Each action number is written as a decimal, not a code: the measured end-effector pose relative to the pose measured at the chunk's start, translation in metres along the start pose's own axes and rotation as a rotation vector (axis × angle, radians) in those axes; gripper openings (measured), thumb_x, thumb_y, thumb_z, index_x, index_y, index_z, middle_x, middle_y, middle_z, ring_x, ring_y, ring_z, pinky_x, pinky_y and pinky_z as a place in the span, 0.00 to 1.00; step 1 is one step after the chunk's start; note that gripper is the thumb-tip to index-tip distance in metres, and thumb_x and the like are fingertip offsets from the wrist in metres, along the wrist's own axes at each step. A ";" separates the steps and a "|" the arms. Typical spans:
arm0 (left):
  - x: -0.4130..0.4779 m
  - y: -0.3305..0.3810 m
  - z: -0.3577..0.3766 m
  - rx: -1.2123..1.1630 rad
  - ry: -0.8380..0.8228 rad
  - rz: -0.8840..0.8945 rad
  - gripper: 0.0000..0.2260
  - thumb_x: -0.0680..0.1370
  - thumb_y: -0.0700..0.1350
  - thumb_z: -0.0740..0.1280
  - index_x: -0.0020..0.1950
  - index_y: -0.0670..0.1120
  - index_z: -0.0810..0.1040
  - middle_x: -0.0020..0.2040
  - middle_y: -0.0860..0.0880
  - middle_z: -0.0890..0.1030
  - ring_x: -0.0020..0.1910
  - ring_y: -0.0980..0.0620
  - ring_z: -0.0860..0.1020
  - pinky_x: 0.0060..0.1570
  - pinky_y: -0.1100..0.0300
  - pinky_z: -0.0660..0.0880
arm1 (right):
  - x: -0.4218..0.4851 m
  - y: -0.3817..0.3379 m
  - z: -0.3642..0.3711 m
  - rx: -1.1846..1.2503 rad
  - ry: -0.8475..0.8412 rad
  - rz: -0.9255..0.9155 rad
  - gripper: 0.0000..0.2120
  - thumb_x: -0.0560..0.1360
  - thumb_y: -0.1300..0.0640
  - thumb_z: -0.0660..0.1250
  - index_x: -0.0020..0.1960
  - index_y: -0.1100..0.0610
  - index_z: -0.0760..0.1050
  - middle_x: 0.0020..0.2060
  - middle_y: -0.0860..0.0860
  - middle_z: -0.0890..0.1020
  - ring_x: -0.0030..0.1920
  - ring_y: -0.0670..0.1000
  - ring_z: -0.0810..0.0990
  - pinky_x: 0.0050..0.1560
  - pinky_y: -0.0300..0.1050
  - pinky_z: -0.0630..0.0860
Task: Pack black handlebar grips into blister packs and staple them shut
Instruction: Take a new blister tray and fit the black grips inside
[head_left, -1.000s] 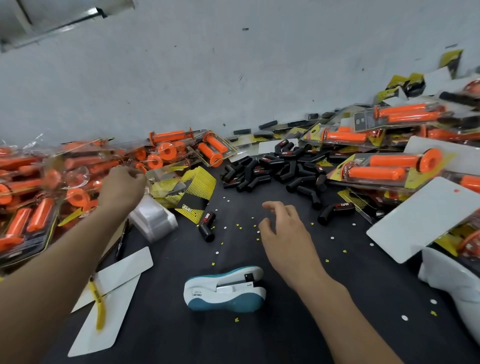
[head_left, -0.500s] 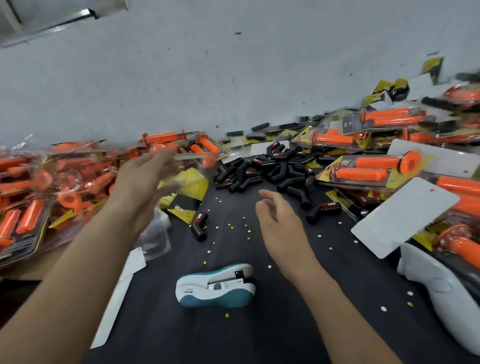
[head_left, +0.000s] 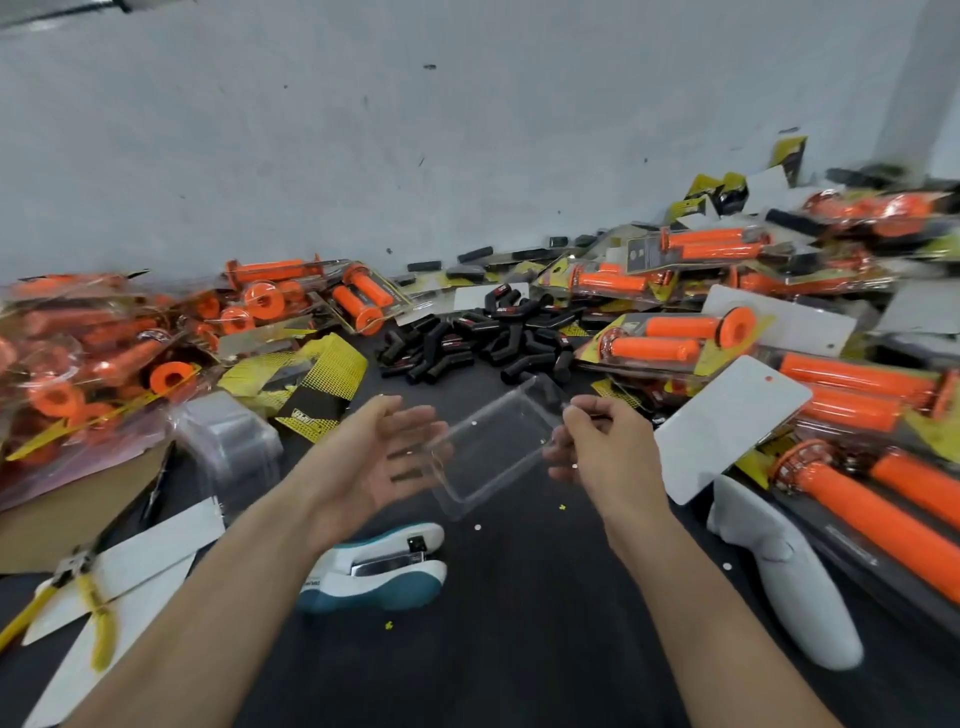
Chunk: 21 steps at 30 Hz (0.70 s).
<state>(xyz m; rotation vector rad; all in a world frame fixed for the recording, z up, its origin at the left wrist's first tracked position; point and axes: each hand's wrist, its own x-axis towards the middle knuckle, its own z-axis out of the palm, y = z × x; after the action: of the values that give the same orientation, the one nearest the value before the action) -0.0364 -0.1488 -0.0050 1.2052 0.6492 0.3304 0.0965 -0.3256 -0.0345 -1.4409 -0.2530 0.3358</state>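
A clear empty blister pack (head_left: 493, 447) hangs above the black table between my hands. My right hand (head_left: 605, 452) pinches its right edge with thumb and fingers. My left hand (head_left: 374, 457) is palm up with straight fingers, touching the pack's left side. A heap of black handlebar grips (head_left: 478, 343) lies on the table beyond the hands. The white and teal stapler (head_left: 379, 569) rests on the table under my left wrist.
Packs of orange grips are piled at left (head_left: 104, 353) and right (head_left: 857, 389). A stack of clear blisters (head_left: 228, 447) and yellow-black cards (head_left: 311, 384) sit at left. White cards (head_left: 727, 421), yellow pliers (head_left: 78, 597) and a white controller (head_left: 789, 571) lie nearby.
My left hand came from the blister stack at left to the middle with a clear pack. My right hand rose and took hold of the pack's right edge.
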 end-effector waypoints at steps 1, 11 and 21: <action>0.007 0.002 -0.003 0.170 0.129 0.072 0.12 0.82 0.48 0.61 0.54 0.43 0.81 0.51 0.43 0.85 0.49 0.44 0.84 0.47 0.52 0.80 | 0.001 0.003 -0.004 -0.035 0.010 0.011 0.04 0.81 0.60 0.63 0.54 0.52 0.74 0.39 0.53 0.83 0.32 0.48 0.84 0.32 0.41 0.79; 0.061 -0.007 -0.073 1.517 0.570 0.086 0.12 0.81 0.48 0.60 0.59 0.41 0.72 0.58 0.37 0.78 0.54 0.38 0.77 0.54 0.48 0.75 | 0.001 0.018 -0.023 -0.234 -0.028 0.188 0.09 0.82 0.60 0.57 0.57 0.52 0.73 0.39 0.54 0.83 0.31 0.51 0.84 0.38 0.50 0.84; 0.016 -0.001 -0.018 0.466 0.257 0.238 0.12 0.80 0.40 0.66 0.63 0.41 0.78 0.50 0.46 0.82 0.46 0.49 0.79 0.49 0.54 0.78 | -0.024 0.010 -0.030 -0.566 -0.074 0.065 0.08 0.80 0.55 0.57 0.57 0.49 0.71 0.41 0.53 0.82 0.38 0.55 0.85 0.44 0.55 0.84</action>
<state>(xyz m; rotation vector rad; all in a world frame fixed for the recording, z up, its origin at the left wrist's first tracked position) -0.0352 -0.1267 -0.0138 1.7100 0.8348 0.5611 0.0843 -0.3615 -0.0473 -1.9993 -0.3819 0.3897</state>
